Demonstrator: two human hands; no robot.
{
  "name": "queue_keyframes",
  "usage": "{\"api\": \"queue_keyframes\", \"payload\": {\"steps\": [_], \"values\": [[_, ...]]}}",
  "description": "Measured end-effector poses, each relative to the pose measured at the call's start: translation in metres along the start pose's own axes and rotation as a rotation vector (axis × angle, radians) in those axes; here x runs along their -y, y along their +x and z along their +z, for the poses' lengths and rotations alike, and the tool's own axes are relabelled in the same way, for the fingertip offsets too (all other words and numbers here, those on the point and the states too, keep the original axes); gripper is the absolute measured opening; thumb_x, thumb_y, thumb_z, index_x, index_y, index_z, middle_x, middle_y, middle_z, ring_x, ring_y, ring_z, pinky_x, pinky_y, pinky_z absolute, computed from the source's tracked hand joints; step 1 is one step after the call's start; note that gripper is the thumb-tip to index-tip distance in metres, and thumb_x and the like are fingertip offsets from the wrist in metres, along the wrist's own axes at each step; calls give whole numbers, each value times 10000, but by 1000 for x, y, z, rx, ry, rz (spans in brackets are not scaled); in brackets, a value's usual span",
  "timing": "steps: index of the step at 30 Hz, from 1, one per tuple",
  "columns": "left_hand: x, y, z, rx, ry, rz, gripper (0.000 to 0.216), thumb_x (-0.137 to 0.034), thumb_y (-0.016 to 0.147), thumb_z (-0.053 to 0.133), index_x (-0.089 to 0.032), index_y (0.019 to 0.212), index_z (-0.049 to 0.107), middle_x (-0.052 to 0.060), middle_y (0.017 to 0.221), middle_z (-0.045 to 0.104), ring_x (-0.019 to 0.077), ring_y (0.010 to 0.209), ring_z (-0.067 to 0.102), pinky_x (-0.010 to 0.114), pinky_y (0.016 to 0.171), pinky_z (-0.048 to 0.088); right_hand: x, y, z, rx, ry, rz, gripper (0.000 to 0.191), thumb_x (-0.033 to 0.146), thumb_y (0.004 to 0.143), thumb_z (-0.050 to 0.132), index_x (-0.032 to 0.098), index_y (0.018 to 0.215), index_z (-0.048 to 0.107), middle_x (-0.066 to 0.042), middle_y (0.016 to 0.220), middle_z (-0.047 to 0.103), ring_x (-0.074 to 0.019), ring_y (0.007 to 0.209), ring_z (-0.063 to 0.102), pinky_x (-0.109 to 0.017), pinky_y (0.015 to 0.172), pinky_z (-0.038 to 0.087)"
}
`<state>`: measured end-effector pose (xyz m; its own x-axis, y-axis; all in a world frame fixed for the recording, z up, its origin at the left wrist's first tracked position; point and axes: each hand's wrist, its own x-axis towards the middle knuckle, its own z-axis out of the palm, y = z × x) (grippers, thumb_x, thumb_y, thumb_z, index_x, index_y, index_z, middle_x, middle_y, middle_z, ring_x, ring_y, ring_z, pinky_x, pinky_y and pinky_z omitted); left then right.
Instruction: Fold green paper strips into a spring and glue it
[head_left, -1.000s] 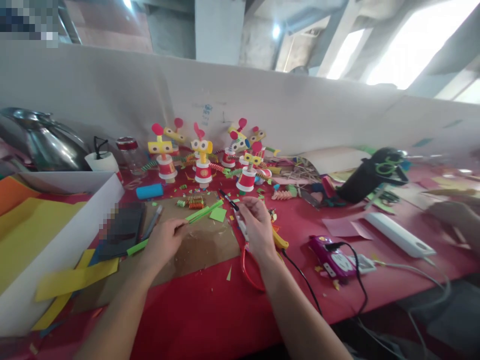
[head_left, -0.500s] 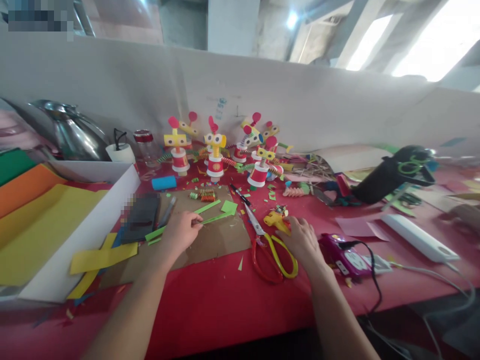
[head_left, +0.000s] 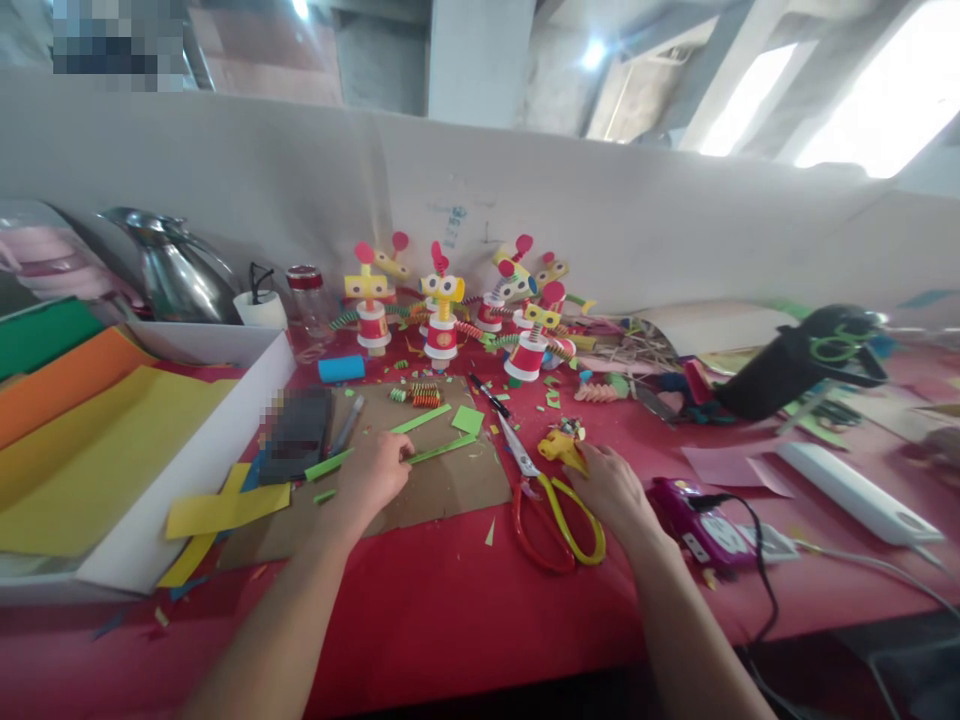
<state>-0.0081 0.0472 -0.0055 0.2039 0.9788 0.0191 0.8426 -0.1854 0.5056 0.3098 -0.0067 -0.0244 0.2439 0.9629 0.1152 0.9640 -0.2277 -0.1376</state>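
My left hand [head_left: 381, 470] is closed in a pinch on a thin green paper strip [head_left: 450, 449], just above a brown cardboard sheet [head_left: 450, 490]. Another green strip [head_left: 424, 419] lies behind those fingers, and a small green paper square [head_left: 468, 420] rests by the strip's far end. Over on the right, my right hand [head_left: 611, 488] has its fingers around the handle of a yellow glue gun [head_left: 556, 446], which lies on the table; the palm side is hidden. Scissors [head_left: 551, 505] with red and yellow handles lie between my hands, beside a black pen [head_left: 489, 396].
Several paper-cup figures [head_left: 441, 338] stand at the back. A white box [head_left: 187, 465] of coloured paper is on the left, near a dark phone-like slab [head_left: 298, 437]. On the right are a purple power socket [head_left: 701, 525] with cables, a white bar [head_left: 855, 490] and a black bottle [head_left: 780, 370].
The view has shifted slightly, so things sit further right and lower. The green strip at my left hand now lies apart from the square. My right hand's fingers have closed further around the glue gun.
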Motion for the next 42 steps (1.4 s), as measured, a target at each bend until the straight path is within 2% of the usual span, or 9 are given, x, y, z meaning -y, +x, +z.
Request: {"api": "queue_keyframes", "payload": {"steps": [5,9,14,21,26,29,34,39,42], "values": [[-5,-3,-7,20,76,-45,171,-178,735,564,-246,806,703,74,825,717,226,747,627,285,600,372,2,-3,-1,-44,9,63,313,192,832,463,105,1097,605,-165,1003,624,-257,889,611,-316,753,407],[-6,-2,-11,66,135,-79,196,-173,758,540,-239,847,701,76,850,722,230,813,641,292,642,392,2,-4,-15,-125,208,116,319,263,849,420,142,1071,615,-137,1015,647,-240,888,604,-297,697,411],[-10,-5,-14,105,203,-107,142,-240,760,598,-243,869,688,63,899,714,239,864,643,296,639,396,5,-4,-29,-66,484,99,370,509,801,474,176,825,634,-34,664,626,-192,641,573,-265,564,381],[-14,-11,-12,119,168,-116,222,-264,702,696,-244,922,675,40,975,699,219,852,646,281,617,397,10,-4,-12,-194,210,133,314,323,766,518,141,993,637,-145,976,647,-242,838,587,-304,689,401],[-11,-12,-16,133,145,-117,188,-217,723,673,-234,909,675,43,977,706,216,870,650,279,648,418,13,-13,-15,-135,382,126,213,372,779,520,182,802,615,-50,711,606,-196,694,542,-284,630,374],[-5,-18,-24,117,111,-89,255,-253,726,681,-229,979,665,50,1000,711,226,925,649,289,718,441,22,-22,-28,-34,742,110,300,487,769,547,197,691,536,9,585,508,-145,566,458,-259,543,335],[15,-41,-30,30,94,-88,250,-284,790,616,-206,1024,650,66,1005,709,224,950,644,308,792,453,45,-34,-48,408,1510,92,315,491,739,610,196,693,510,26,526,474,-110,484,395,-239,485,315],[28,-55,-21,-19,93,-34,191,-248,782,611,-218,961,668,49,1023,686,214,963,626,304,830,452,59,-41,-49,577,1680,74,314,485,724,635,179,706,567,17,480,459,-103,452,358,-226,417,251],[29,-55,-16,-41,107,-18,196,-246,796,595,-211,971,675,57,1024,677,225,968,616,318,837,449,61,-41,-44,537,1639,78,331,482,702,667,163,724,583,11,502,500,-93,462,388,-213,433,268]]}}
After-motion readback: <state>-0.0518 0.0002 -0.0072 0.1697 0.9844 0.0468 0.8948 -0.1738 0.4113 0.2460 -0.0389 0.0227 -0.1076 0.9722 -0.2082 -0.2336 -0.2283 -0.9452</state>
